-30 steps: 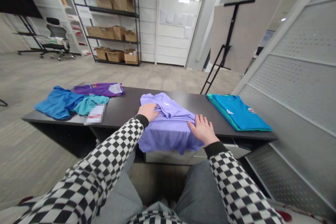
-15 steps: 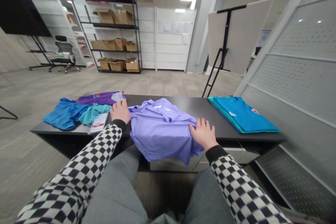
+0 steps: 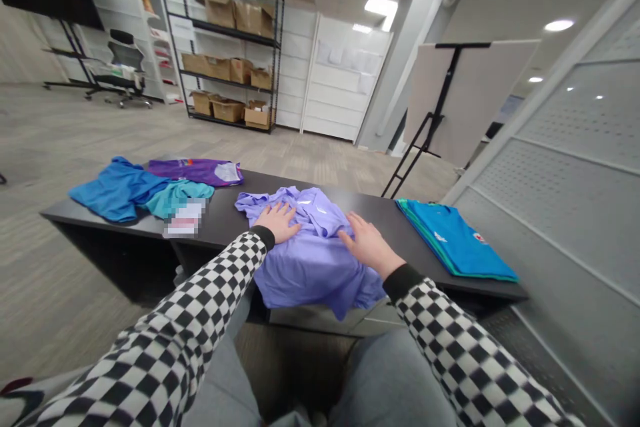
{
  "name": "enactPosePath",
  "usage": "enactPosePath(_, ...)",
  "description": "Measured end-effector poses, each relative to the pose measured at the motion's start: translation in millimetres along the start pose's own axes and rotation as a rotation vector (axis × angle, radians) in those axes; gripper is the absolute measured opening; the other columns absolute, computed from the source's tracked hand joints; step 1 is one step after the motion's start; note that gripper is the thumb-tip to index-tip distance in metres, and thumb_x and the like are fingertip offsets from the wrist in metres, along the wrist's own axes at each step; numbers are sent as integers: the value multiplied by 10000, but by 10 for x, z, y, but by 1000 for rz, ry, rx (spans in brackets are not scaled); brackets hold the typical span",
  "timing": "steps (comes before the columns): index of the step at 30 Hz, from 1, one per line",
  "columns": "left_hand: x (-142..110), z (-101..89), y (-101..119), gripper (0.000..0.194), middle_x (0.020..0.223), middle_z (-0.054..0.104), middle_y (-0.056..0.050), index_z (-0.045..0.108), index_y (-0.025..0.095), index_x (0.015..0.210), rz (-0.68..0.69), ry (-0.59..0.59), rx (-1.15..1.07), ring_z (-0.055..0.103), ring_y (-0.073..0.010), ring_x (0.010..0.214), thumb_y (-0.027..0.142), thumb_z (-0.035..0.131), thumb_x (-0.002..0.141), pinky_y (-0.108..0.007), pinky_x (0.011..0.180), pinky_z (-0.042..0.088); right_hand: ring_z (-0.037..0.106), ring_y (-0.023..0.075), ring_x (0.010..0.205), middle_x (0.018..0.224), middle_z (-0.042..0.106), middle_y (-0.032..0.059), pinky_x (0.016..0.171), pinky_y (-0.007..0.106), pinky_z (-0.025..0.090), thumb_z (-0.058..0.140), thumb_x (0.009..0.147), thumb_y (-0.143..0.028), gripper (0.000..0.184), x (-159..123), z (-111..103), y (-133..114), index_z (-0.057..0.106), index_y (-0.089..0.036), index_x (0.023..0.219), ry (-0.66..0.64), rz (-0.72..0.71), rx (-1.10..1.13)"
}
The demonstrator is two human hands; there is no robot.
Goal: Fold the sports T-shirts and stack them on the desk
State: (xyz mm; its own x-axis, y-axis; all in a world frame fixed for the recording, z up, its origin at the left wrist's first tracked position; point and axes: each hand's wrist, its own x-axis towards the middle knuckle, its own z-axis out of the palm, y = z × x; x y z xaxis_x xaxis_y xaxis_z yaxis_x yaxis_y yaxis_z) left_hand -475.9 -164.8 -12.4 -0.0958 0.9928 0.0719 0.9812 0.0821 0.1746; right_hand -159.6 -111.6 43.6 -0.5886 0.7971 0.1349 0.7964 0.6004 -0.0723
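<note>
Lying across the table (image 3: 230,217), the lavender shirt (image 3: 310,267) drapes over its near edge, beneath and between the person's 2 hands. The left hand (image 3: 278,222) presses flat on it with fingers spread; the right hand (image 3: 369,244) rests at its right side, fingers extended and thumb apart. Pixelation obscures part of the paper (image 3: 185,218). Cardboard boxes (image 3: 227,109) sit on the rack (image 3: 227,31); their contents are mostly too small to tell.

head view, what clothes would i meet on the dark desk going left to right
rumpled blue shirt → teal cloth → lavender shirt → folded stack with a blue shirt on top
</note>
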Motion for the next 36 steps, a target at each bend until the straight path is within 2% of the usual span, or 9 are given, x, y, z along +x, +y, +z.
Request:
enactPosePath(4, -43, -81, -165, 802, 1891, 297, -101, 402, 257, 1802, 198, -54, 8, 221, -354, 1770, 665, 401, 1113, -611, 1419, 143, 644, 337, 1460, 1559, 721, 145, 1274, 435, 428, 520, 1138, -597, 563, 275, 94, -454, 704, -235, 1527, -50, -110, 38)
enactPosePath(7, -47, -138, -347, 782, 1891, 304, -82, 418, 286, 1794, 198, -71, 2, 231, -333, 1770, 666, 425, 1110, -597, 1426, 133, 736, 324, 1281, 1338, 817, 151, 1117, 388, 511, 458, 1166, -465, 447, 470, 169, -423, 820, -227, 1277, -44, -18, 32)
enactPosePath(11, -33, -146, -476, 805, 1879, 335, -112, 439, 265, 1782, 111, -23, -7, 252, -361, 1760, 683, 463, 1095, -616, 1417, 152, 764, 322, 1221, 1247, 836, 197, 1019, 346, 529, 360, 1175, -388, 523, 610, 112, 267, 826, -165, 1252, 81, 287, 85)
enactPosePath(16, -12, -71, -345, 792, 1876, 340, -117, 452, 271, 1773, 89, -1, -18, 240, -370, 1762, 673, 479, 1091, -621, 1413, 136, 769, 368, 1240, 1272, 796, 313, 1039, 420, 547, 436, 1128, -358, 526, 290, -95, 1301, 808, -41, 1325, 91, 661, -20)
enactPosePath(20, 41, -6, -106, 784, 1878, 336, -110, 456, 297, 1768, 110, 6, -33, 241, -383, 1761, 674, 487, 1082, -636, 1406, 132, 745, 382, 1281, 1264, 777, 329, 1093, 476, 530, 448, 1132, -437, 559, 19, -190, 1593, 805, -80, 1371, 91, 720, -70)
enactPosePath(24, 105, 32, 56, 817, 1875, 336, -136, 460, 272, 1767, 113, 7, -42, 236, -405, 1760, 690, 498, 1065, -650, 1402, 142, 715, 407, 1304, 1368, 736, 314, 1176, 548, 480, 484, 1095, -357, 524, 145, -202, 1465, 711, -45, 1450, 143, 732, -117)
enactPosePath(28, 115, 48, 86, 826, 1867, 356, -143, 482, 264, 1754, 97, 17, -62, 236, -415, 1758, 692, 516, 1048, -662, 1401, 143, 559, 401, 1507, 1618, 612, 268, 1266, 556, 401, 434, 1114, -376, 585, 525, -86, 1083, 568, -120, 1623, 230, 411, -140)
enactPosePath(31, 89, 41, 95, 814, 1857, 386, -126, 509, 287, 1734, 98, 30, -89, 265, -399, 1751, 685, 557, 1026, -645, 1409, 148, 382, 355, 1664, 1801, 459, 180, 1367, 551, 259, 407, 1142, -503, 669, 762, 135, 799, 456, -198, 1735, 115, 240, -90)
enactPosePath(36, 121, -56, -135, 696, 1807, 483, -114, 533, 297, 1708, -102, 141, -144, 389, -352, 1697, 584, 481, 1076, -584, 1404, 219, 269, 401, 1728, 1903, 267, 146, 1366, 697, 199, 289, 1133, -713, 839, 900, 517, 665, 347, -216, 1806, -125, 290, -10)
